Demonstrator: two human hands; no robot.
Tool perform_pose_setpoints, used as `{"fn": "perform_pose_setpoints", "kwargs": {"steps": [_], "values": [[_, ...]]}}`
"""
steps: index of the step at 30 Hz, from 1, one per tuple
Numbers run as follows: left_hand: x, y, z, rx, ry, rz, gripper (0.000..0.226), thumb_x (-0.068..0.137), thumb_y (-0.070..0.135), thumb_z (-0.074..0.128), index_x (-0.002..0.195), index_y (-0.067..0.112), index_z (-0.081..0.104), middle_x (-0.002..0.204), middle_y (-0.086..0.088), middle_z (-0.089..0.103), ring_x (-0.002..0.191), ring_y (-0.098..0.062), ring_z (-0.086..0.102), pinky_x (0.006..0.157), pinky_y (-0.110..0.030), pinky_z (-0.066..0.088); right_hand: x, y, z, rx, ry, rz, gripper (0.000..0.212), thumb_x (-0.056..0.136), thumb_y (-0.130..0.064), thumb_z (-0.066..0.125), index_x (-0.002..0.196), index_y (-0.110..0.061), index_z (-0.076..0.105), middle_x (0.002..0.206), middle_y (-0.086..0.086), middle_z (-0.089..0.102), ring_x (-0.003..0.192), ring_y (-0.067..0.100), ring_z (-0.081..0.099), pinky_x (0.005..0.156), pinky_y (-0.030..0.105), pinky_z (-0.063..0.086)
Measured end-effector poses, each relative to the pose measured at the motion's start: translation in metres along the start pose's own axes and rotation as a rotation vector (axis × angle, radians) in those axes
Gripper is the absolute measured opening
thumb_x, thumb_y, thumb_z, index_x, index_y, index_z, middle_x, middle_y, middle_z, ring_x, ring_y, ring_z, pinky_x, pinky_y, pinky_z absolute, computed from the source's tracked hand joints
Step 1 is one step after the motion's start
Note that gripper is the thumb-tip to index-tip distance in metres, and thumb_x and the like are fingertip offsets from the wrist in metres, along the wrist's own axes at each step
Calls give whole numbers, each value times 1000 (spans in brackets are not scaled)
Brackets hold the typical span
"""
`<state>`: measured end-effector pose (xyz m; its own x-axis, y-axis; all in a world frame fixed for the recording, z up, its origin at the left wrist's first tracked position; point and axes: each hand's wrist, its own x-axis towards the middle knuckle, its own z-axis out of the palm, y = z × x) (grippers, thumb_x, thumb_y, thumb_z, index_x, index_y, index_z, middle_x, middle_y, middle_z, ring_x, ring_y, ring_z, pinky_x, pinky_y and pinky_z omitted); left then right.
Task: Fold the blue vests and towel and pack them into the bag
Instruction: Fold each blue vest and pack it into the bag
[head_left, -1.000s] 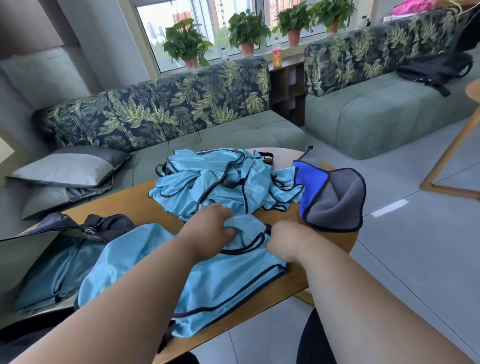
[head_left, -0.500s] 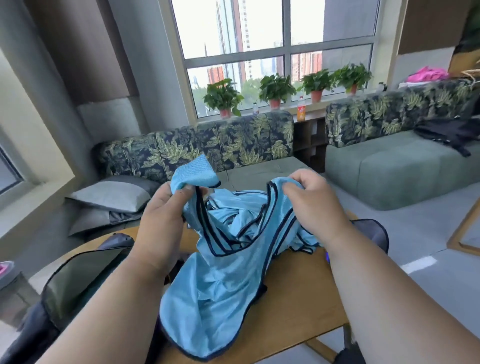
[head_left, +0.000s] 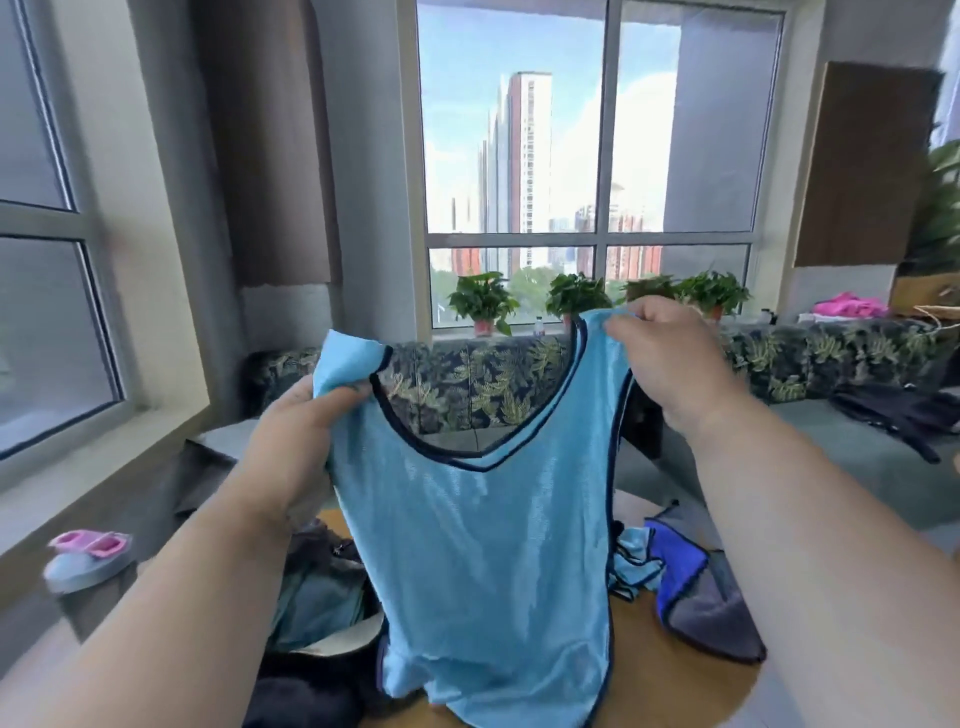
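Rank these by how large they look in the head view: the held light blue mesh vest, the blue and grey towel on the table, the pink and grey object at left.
1. Light blue mesh vest, though nearest the camera.
2. Blue and grey towel.
3. Pink and grey object.

blue vest (head_left: 483, 561) held up, both hands

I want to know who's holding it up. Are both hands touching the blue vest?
Touching. The head view shows the left hand pinching one shoulder strap of the blue vest, and the right hand pinching the other strap, so it hangs between them.
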<state>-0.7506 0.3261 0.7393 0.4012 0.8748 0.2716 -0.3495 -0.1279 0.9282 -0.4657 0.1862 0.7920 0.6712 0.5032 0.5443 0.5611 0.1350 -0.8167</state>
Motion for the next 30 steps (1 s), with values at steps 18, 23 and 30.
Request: {"fn": "perform_pose_setpoints", "kwargs": {"steps": [18,23,30], "values": [[-22,-113,-60,57,166,-257,30,96,32,74,108,4,72,101,-19,79,85,-35,76,89,-49,60,-85,149,5,7,-108,356,12,97,-30,69,94,-26,80,92,-7,80,96,20,75,92,45,58],[-14,-119,-64,78,174,-227,50,94,51,70,112,5,71,106,-17,78,94,-36,76,93,-50,59,-81,153,4,44,-110,353,11,97,-32,69,97,-31,80,99,-11,80,104,16,73,103,50,55],[-7,-121,-68,47,348,-238,46,100,53,55,110,11,69,93,-6,68,82,-24,65,78,-38,50,-85,149,7,103,-104,357,12,97,-29,68,94,-30,80,95,-6,80,100,18,74,102,49,56]]}}
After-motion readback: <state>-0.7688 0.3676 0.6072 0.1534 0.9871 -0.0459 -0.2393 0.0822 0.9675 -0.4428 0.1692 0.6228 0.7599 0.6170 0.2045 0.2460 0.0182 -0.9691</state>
